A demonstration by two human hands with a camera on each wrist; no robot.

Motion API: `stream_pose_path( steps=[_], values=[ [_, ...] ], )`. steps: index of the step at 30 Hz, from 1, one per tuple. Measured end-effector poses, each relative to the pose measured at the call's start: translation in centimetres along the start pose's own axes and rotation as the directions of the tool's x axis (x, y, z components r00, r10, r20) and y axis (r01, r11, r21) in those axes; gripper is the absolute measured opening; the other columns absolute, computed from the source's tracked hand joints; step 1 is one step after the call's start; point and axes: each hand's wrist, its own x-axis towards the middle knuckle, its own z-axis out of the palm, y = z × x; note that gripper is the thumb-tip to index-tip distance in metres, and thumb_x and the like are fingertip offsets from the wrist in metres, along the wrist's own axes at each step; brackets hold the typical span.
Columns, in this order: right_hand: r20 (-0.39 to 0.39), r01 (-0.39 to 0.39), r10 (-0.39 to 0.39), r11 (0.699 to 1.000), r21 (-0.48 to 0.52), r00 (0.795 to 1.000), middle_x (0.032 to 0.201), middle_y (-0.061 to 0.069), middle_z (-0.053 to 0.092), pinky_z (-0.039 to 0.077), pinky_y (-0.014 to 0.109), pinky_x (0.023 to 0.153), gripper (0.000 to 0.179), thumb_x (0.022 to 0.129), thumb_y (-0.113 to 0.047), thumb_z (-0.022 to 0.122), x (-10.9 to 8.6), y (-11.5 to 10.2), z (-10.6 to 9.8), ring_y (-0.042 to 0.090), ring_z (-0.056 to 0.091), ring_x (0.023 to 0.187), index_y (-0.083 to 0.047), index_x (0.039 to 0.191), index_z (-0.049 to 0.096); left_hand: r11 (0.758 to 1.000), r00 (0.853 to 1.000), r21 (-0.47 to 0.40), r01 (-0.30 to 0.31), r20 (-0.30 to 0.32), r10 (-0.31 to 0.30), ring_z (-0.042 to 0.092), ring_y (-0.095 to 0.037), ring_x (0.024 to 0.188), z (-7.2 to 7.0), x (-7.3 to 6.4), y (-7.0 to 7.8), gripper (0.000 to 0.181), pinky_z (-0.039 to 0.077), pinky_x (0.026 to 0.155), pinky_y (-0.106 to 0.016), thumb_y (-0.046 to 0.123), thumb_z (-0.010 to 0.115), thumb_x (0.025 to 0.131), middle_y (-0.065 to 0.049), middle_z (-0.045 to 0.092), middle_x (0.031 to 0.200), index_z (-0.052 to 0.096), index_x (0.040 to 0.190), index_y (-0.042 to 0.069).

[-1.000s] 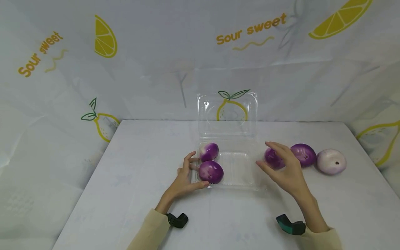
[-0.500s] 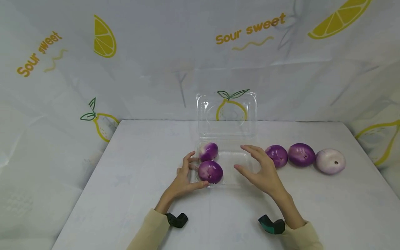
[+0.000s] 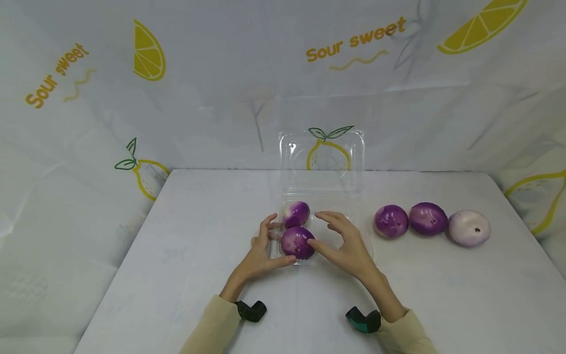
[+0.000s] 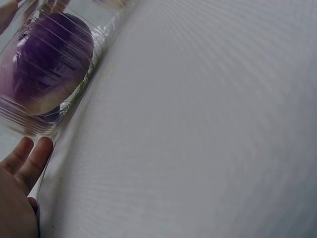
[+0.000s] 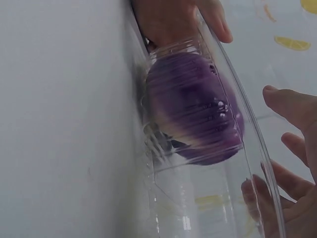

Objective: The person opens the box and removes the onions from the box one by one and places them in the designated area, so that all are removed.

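A broad stretch of surface (image 3: 199, 255) lies free left of the left grip (image 3: 261, 255), which blocks the left side of the clear tray (image 3: 368, 246). At the back, the raised lid (image 3: 292, 183) bars entry. The rear ball (image 3: 296, 215) and front ball (image 3: 297, 243) fill the tray's left half; the right grip (image 3: 347, 248) occupies the room over its right half. Only a slim gap separates the tray from the small purple ball (image 3: 391, 221); the large purple ball (image 3: 428, 219) and white ball (image 3: 469, 229) close up that row, leaving passage before or behind it.

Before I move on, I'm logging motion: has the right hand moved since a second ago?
Yes, left: the right hand has gone from beside the clear container to over it.
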Motion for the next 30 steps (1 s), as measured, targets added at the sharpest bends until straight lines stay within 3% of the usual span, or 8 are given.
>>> stream_pose_path(
  steps=[11, 20, 30],
  values=[
    [0.118, 0.029, -0.039, 0.996, 0.084, 0.992, 0.128, 0.017, 0.068, 0.061, 0.043, 0.087, 0.054, 0.082, -0.010, 0.086, 0.6, -0.2, 1.5, 0.036, 0.065, 0.118, -0.002, 0.131, 0.066, 1.000, 1.000, -0.011, -0.013, -0.007, 0.013, 0.063, -0.022, 0.117, 0.2, 0.1, 0.0, 0.116, 0.023, 0.102, -0.050, 0.056, 0.083, 0.078, -0.012, 0.044, 0.157, 0.013, 0.160, 0.015],
    [0.205, -0.012, 0.003, 0.999, 0.042, 0.979, 0.128, 0.018, 0.068, 0.061, 0.036, 0.084, 0.057, 0.081, -0.014, 0.087, 0.6, 0.0, 1.6, 0.031, 0.070, 0.108, -0.001, 0.133, 0.065, 1.000, 1.000, -0.009, -0.001, -0.004, 0.001, 0.062, -0.024, 0.119, 0.2, 0.1, -0.1, 0.116, 0.022, 0.103, -0.051, 0.057, 0.083, 0.077, -0.013, 0.043, 0.157, 0.013, 0.160, 0.016],
    [0.253, -0.038, 0.025, 0.998, 0.046, 0.967, 0.127, 0.022, 0.070, 0.062, 0.035, 0.081, 0.056, 0.083, -0.012, 0.085, 0.8, 0.2, 1.7, 0.034, 0.072, 0.104, 0.002, 0.133, 0.063, 1.000, 1.000, -0.017, 0.015, 0.003, -0.015, 0.062, -0.024, 0.119, 0.1, 0.1, 0.0, 0.116, 0.020, 0.105, -0.053, 0.053, 0.084, 0.077, -0.011, 0.043, 0.157, 0.012, 0.161, 0.018]
  ],
)
